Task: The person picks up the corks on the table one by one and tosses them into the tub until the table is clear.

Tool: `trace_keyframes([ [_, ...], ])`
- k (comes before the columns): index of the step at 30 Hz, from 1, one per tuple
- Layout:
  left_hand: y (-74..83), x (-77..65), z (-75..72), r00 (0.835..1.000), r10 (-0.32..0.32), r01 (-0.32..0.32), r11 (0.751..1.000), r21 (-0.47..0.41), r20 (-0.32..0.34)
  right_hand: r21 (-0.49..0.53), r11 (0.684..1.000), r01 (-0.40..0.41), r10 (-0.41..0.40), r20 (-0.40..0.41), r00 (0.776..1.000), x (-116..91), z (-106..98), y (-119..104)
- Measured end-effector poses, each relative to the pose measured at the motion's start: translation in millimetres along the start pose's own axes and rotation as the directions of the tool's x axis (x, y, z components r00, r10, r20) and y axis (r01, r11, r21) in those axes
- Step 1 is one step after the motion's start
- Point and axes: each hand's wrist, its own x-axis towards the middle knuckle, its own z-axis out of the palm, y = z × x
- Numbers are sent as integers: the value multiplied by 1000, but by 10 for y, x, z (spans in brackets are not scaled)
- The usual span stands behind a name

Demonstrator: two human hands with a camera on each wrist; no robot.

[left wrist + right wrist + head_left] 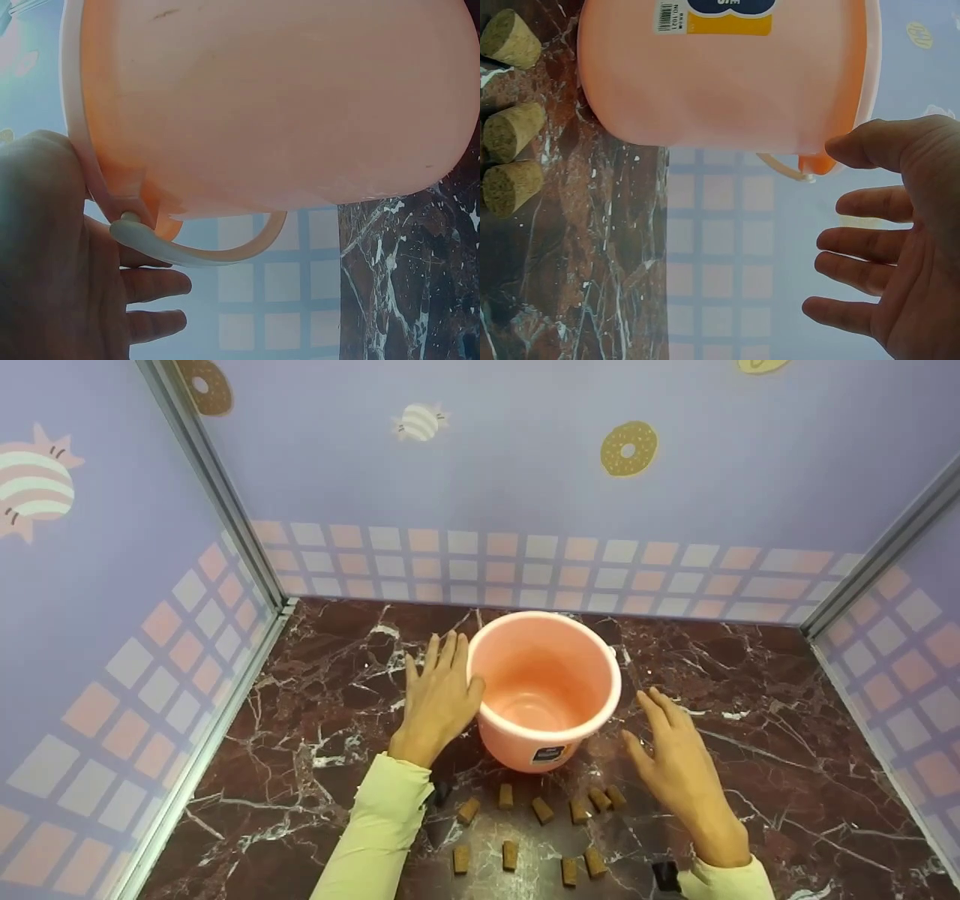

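A pink plastic bucket [541, 675] stands upright on the dark marbled tabletop, its mouth facing up and its inside bare. My left hand [444, 696] is at the bucket's left rim, fingers extended and thumb right at the edge. In the left wrist view the bucket's curved handle [217, 255] hangs down beside those fingers. My right hand [679, 757] is to the right of the bucket, apart from it, with its fingers spread. Several corks [510, 855] lie in two loose rows in front of the bucket.
Purple wall panels [510, 472] with pink and white checks enclose the table at the back and both sides. A metal corner strip [217, 487] runs up at the left. A label [731, 15] sits on the bucket's side.
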Motion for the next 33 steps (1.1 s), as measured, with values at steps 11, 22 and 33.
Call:
trace_keyframes([
  [11, -13, 38, -47, 1000, 5, -5, 1000, 17, -8, 3, 1000, -7, 7, 8, 1000, 9, 48, 15],
  [22, 5, 28, -33, 1000, 7, -7, 1000, 11, 13, 3, 1000, -26, 26, 30, 999, -65, 113, 85],
  [33, 13, 0, -14, 1000, 18, -18, 1000, 15, 6, -3, 999, -45, 45, 54, 998, -168, 230, 142],
])
